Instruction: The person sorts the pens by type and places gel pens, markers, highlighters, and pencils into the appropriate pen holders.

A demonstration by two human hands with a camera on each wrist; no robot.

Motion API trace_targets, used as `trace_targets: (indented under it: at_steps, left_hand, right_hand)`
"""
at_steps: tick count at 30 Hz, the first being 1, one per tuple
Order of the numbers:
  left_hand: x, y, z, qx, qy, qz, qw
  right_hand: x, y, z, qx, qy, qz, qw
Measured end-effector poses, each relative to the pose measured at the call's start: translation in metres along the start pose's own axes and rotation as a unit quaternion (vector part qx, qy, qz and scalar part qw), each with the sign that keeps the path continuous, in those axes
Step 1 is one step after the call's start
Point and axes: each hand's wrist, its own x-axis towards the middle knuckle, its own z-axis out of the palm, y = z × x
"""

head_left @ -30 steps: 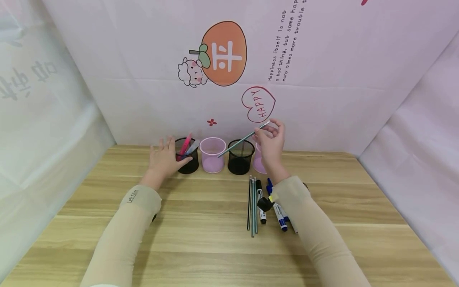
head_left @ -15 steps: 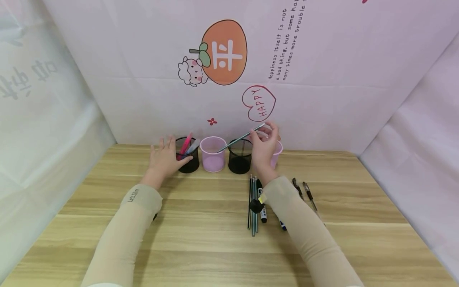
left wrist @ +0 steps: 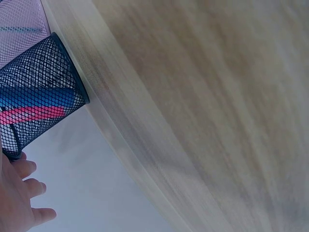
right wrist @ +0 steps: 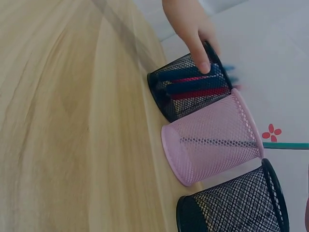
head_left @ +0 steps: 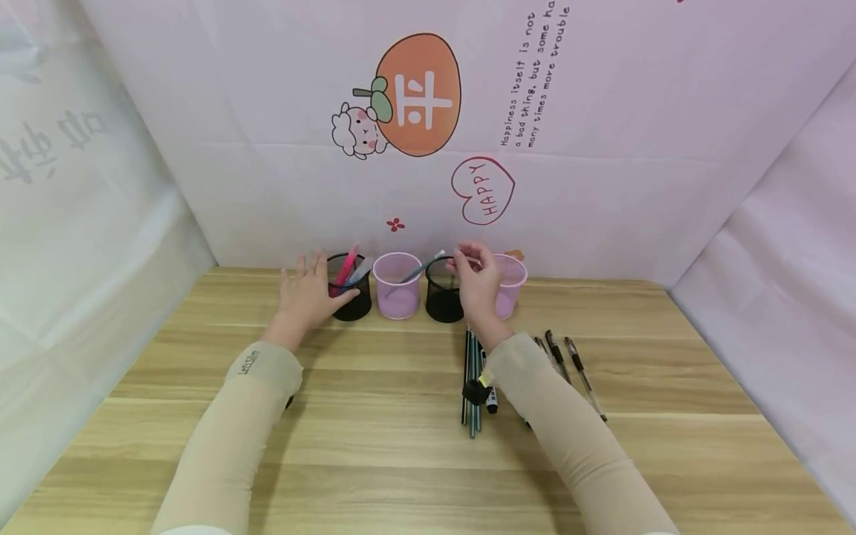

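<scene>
My left hand (head_left: pixel 302 301) rests against the leftmost black mesh cup (head_left: pixel 353 306), thumb across its front and the other fingers spread straight. Pink and blue pens (right wrist: pixel 198 89) stand inside that cup. Beside it, a green pencil (head_left: pixel 423 266) leans in a pink mesh cup (head_left: pixel 397 303), its eraser end sticking out to the right. My right hand (head_left: pixel 480 288) is just right of the eraser end, over the second black mesh cup (head_left: pixel 444 306), fingers loosely bent with nothing between them. It partly covers another pink cup (head_left: pixel 511 276) at the row's right end.
Several pencils (head_left: pixel 472 416) and a black marker (head_left: pixel 492 403) lie on the wooden table (head_left: pixel 361 446), partly under the right forearm. Gel pens (head_left: pixel 582 368) lie right of it. A printed white backdrop (head_left: pixel 287 200) rises behind the cups.
My right hand has moved left and lowered the pencil into the pink cup, then let go of it. The pencil now leans there. My left hand has stayed at the black cup.
</scene>
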Motion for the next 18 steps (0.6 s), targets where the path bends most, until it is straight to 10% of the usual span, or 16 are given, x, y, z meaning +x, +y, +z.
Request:
trace_targets:
  at_steps: [18]
  left_hand:
    - [0.0,0.002,-0.002,0.001,-0.002,0.0,1.0]
  right_hand:
    - [-0.003,-0.021,-0.021,-0.081,-0.106,0.063,0.989]
